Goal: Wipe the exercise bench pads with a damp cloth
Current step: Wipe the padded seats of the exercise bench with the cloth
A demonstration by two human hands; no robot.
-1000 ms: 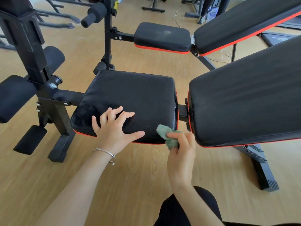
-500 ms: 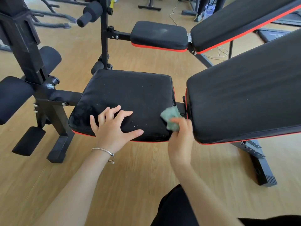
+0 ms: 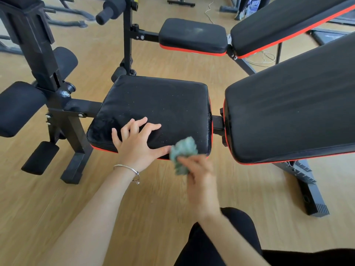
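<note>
1. Head view, the only one. The near bench's seat pad (image 3: 157,104) sits centre frame: black, red trim on the edge, fine pale specks on top.
2. Left hand (image 3: 136,143) lies flat on the near-left part of the seat pad. Fingers are spread and mostly straight, the thumb runs along the near edge, and it holds nothing.
3. Right hand (image 3: 200,177) is blurred. Its fingers are bunched round a crumpled green cloth (image 3: 183,152) and grip it; exact finger layout unreadable.
4. The cloth is at the near-right corner of the seat pad, over the near edge, just beside the left thumb. Whether it touches the pad: cannot tell, because of the blur.
5. Back pad (image 3: 288,112) is to the right, tilted up toward far right, with a short gap and a frame bar between it and the seat pad.
6. Left: foam roller (image 3: 19,106) on a black frame post (image 3: 38,45).
7. Far: second bench seat (image 3: 192,35), dusty patch on top.
8. Silver bracelet (image 3: 125,167) on the left wrist. Wooden floor (image 3: 115,208).
</note>
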